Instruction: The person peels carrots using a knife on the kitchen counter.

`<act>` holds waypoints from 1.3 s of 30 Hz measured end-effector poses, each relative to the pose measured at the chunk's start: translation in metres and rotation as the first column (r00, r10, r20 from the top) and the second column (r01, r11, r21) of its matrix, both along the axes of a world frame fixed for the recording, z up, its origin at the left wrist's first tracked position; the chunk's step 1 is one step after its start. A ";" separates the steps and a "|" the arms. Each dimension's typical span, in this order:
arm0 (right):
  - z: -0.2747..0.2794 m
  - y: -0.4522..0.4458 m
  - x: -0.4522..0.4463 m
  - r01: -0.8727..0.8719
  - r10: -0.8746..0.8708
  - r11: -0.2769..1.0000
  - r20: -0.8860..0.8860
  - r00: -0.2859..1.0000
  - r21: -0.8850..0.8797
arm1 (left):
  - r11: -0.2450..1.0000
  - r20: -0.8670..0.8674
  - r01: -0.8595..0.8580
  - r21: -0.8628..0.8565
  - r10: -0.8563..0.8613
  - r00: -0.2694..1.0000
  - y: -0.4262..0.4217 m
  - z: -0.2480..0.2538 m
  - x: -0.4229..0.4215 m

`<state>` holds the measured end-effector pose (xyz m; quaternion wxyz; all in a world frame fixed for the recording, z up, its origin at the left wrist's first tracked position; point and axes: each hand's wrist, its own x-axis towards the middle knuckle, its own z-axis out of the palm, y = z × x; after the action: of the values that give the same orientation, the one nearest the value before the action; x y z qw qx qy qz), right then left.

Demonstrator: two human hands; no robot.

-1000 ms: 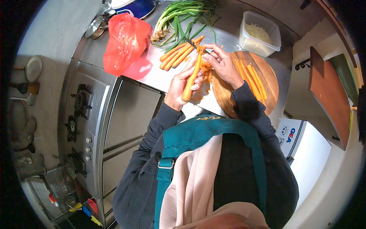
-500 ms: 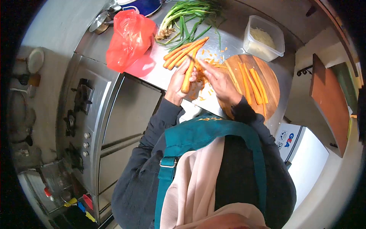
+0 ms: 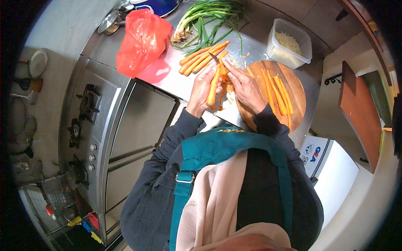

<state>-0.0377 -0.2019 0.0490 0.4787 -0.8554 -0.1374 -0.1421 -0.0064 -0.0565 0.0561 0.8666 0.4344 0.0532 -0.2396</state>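
Observation:
My left hand (image 3: 200, 90) is wrapped round a carrot (image 3: 214, 87), its thick end pointing toward me. My right hand (image 3: 247, 85) grips a small knife, most of it hidden by the fingers; its dark blade (image 3: 214, 57) shows by the carrot's far end. Orange peelings (image 3: 228, 93) lie on the white surface under both hands. Just beyond, several unpeeled-looking carrots (image 3: 197, 62) are bunched together. To the right, several peeled carrots (image 3: 277, 93) rest on a round wooden board (image 3: 298, 90), partly beneath my right forearm.
Spring onions (image 3: 209, 19) lie at the back of the metal counter. A red plastic bag (image 3: 142, 44) stands at left, beside the stove (image 3: 94, 138). At back right is a clear tub (image 3: 289, 58) of pale shreds. A white box (image 3: 335, 167) is low on the right.
The carrot in my left hand has shifted slightly right and down. My right hand has closed in beside it, and the knife blade has moved up toward the carrot's far end.

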 end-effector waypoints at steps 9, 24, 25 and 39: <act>0.004 0.003 -0.008 -0.097 0.105 0.990 -0.066 0.992 0.107 | 0.999 0.013 -0.002 -0.032 0.003 1.000 0.005 -0.005 0.005; -0.009 -0.022 0.027 0.087 -0.081 0.993 -0.070 0.994 0.074 | 0.990 -0.100 0.106 -0.093 -0.115 0.988 0.005 -0.001 -0.003; -0.010 -0.024 0.027 0.085 -0.080 0.993 -0.069 0.994 0.076 | 0.990 -0.098 0.105 -0.091 -0.114 0.989 0.005 -0.003 -0.003; 0.007 -0.008 0.017 -0.015 0.049 0.964 -0.120 0.992 0.265 | 0.949 -0.086 0.156 -0.273 -0.185 0.979 0.005 -0.009 0.000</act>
<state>-0.0204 -0.2098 0.0563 0.5981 -0.7891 -0.1007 -0.0973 -0.0062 -0.0510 0.0475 0.8887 0.3036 0.0306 -0.3422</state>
